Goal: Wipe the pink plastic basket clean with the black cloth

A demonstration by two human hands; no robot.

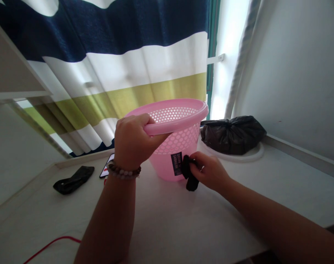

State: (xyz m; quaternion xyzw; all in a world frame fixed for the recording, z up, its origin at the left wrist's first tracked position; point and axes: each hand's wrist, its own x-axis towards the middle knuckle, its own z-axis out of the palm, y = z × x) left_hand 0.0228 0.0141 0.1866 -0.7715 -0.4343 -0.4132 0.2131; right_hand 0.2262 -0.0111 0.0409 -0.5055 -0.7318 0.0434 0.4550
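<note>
A pink plastic garbage bin (167, 168) with a perforated upper wall stands on the white surface, slightly tilted. My left hand (134, 137) grips its rim at the near left, fingers over the edge and thumb beneath. On the bin's front is a dark label (176, 164) with white print. Just right of that label, my right hand (209, 170) pinches a bunched black cloth (192, 183), which is close to the bin's wall; whether it touches the wall I cannot tell. The bin's bottom inside is hidden from view.
A tied black plastic bag (233, 135) rests on a round white lid-like piece (246, 157) at the right. To the left lie a folded black bag (73, 179) and a phone (106, 168). A red cable (54, 240) runs at lower left. A striped curtain (128, 73) hangs behind.
</note>
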